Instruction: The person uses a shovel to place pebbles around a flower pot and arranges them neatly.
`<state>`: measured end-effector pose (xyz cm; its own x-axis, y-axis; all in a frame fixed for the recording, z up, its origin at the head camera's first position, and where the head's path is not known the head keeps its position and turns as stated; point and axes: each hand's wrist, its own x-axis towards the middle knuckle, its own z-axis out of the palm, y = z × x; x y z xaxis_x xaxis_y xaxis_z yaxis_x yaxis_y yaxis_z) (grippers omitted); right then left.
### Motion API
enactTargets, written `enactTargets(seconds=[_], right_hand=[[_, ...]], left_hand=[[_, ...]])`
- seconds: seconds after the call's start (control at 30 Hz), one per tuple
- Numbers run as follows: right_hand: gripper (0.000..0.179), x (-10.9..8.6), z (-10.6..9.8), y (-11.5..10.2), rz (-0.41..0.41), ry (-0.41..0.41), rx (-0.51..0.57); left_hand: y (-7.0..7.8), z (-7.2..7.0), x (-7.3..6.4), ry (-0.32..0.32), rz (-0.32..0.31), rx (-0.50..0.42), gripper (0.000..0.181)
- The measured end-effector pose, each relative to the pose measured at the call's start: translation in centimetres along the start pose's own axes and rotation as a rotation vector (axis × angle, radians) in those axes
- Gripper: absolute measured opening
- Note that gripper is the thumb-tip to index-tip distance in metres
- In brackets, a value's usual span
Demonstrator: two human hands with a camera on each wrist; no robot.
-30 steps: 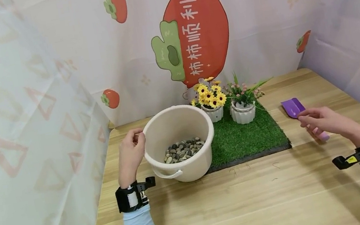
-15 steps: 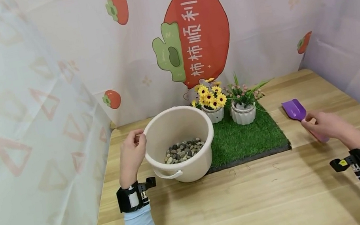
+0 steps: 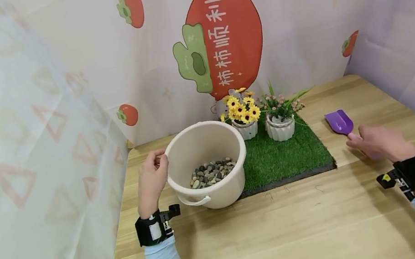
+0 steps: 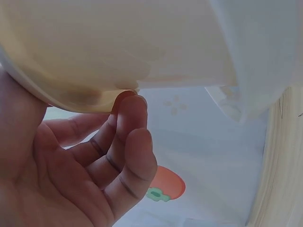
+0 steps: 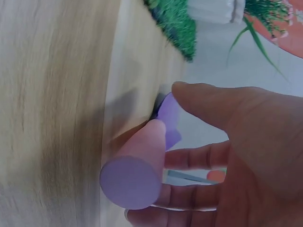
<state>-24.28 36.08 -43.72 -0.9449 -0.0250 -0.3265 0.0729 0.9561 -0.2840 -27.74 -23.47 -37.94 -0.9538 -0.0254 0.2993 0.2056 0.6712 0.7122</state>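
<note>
On the left of the table stands a cream plastic bucket (image 3: pixel 224 191) with several pebbles (image 3: pixel 212 173) at its bottom. My left hand (image 3: pixel 152 176) grips the bucket's rim at its left side; in the left wrist view the rim runs between the thumb and the bent fingers (image 4: pixel 137 156). A small shovel (image 3: pixel 340 122) with a purple blade and a pink handle (image 5: pixel 135 165) lies at the right. My right hand (image 3: pixel 382 141) is over that handle. In the right wrist view its fingers extend beside the handle and the thumb stands apart from it.
A square of artificial grass (image 3: pixel 285 159) lies right of the bucket. Two white pots stand on its back part, one with yellow flowers (image 3: pixel 243 109), one with pink flowers (image 3: pixel 281 109). A printed curtain (image 3: pixel 162 63) hangs behind and along both sides.
My right hand has shifted farther over the shovel's handle, its wrist moving left. The shovel lies in about the same place. My left hand stays at the bucket's rim.
</note>
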Motion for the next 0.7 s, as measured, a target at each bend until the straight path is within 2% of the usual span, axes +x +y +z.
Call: enactTargets(seconds=[0.1, 0.23, 0.7], right_hand=[[0.072, 0.4, 0.1, 0.1, 0.007, -0.026, -0.011], [0.058, 1.0, 0.3, 0.1, 0.032, -0.064, 0.015], [0.045, 1.6, 1.2, 0.2, 0.024, 0.002, 0.013]], left_hand=[[0.0, 0.0, 0.0, -0.002, -0.002, 0.002, 0.035], [0.0, 0.1, 0.1, -0.003, 0.000, 0.003, 0.037], [0.0, -0.1, 0.1, -0.030, -0.030, 0.012, 0.038]])
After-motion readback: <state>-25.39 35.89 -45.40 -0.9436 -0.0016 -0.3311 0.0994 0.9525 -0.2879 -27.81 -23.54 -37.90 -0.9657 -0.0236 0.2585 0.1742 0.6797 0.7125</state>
